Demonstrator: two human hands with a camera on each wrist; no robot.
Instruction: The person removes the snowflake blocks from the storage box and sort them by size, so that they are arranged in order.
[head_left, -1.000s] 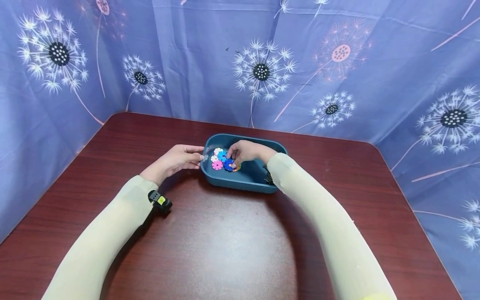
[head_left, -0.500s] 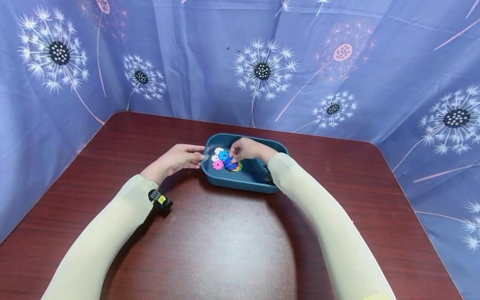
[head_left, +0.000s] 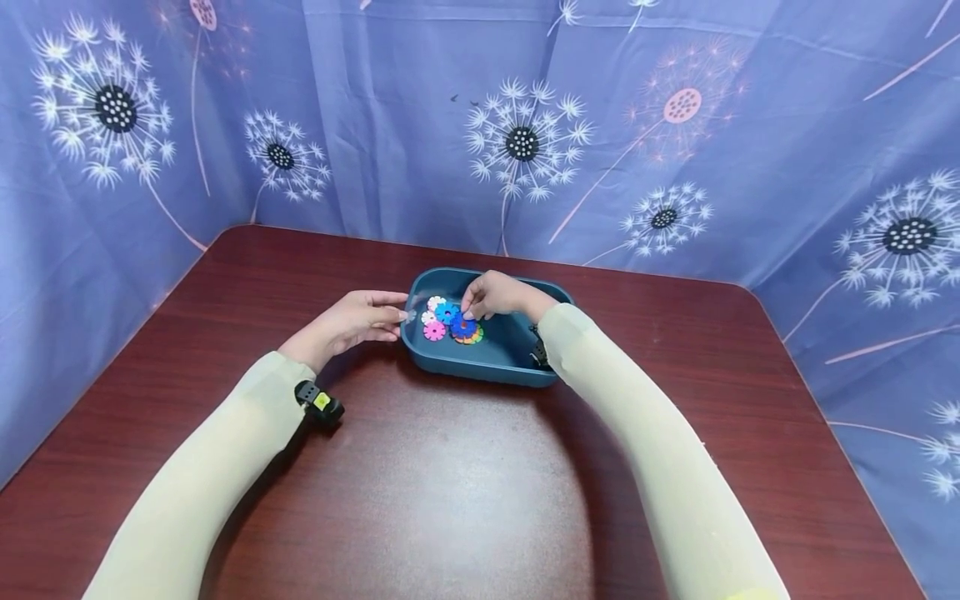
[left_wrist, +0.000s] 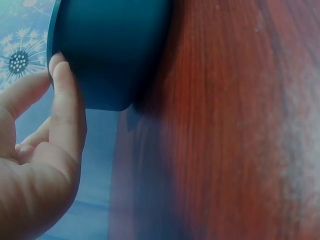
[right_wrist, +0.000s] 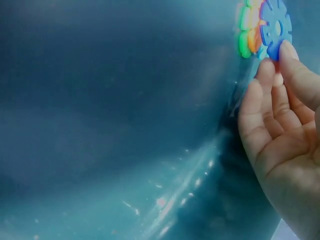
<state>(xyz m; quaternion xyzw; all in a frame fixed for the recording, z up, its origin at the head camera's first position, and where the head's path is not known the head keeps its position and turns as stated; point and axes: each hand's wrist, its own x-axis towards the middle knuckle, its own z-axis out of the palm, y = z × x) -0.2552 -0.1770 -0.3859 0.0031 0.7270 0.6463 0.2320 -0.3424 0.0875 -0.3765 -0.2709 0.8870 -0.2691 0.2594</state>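
Note:
A blue plastic tub (head_left: 480,365) stands on the table with several flower-shaped notched discs in its left part. At the tub's left end, my left hand (head_left: 356,321) pinches the rim between thumb and fingers; the left wrist view shows a fingertip (left_wrist: 61,72) against the outer wall. My right hand (head_left: 498,296) reaches into the tub. Between its thumb and index finger it pinches the edge of a dark blue notched disc (right_wrist: 276,27). Right beside that disc are an orange disc (right_wrist: 254,37) and a green disc (right_wrist: 244,42), partly hidden by it.
Left of the held disc lie a light blue disc (head_left: 447,312), a pink disc (head_left: 434,331) and white discs (head_left: 436,303). The dark red wooden table (head_left: 450,483) extends around the tub. Behind it hangs a blue dandelion-print curtain (head_left: 420,125).
My right fingers have drawn back and up slightly, bringing the dark blue disc a little right and away from me. More of the orange and green discs shows. My left hand stays at the rim.

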